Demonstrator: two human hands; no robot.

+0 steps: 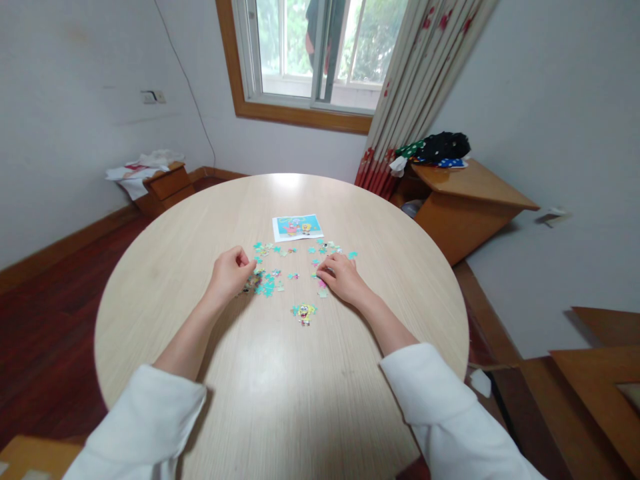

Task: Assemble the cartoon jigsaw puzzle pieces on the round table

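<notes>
Loose jigsaw puzzle pieces lie in a left pile (266, 285) and a right group of pieces (323, 247), mostly turquoise, with a few between them. My left hand (232, 272) is closed at the left pile's edge, thumb against curled fingers; whatever it holds is hidden. Over the right group, my right hand (340, 275) is bent with its fingertips together, down at the pieces; I cannot make out what is between them. Nearer to me lies a joined puzzle section (304, 313) with a yellow cartoon figure. Beyond the pieces is a reference picture card (298, 227) with cartoon figures.
Everything rests on a round, light wood table (290, 400). Behind it, to the right, a wooden cabinet (470, 190) carries a heap of dark cloth (445, 147). A small wooden drawer unit (170, 185) with white cloth stands at back left. A curtain (400, 87) hangs beside the window.
</notes>
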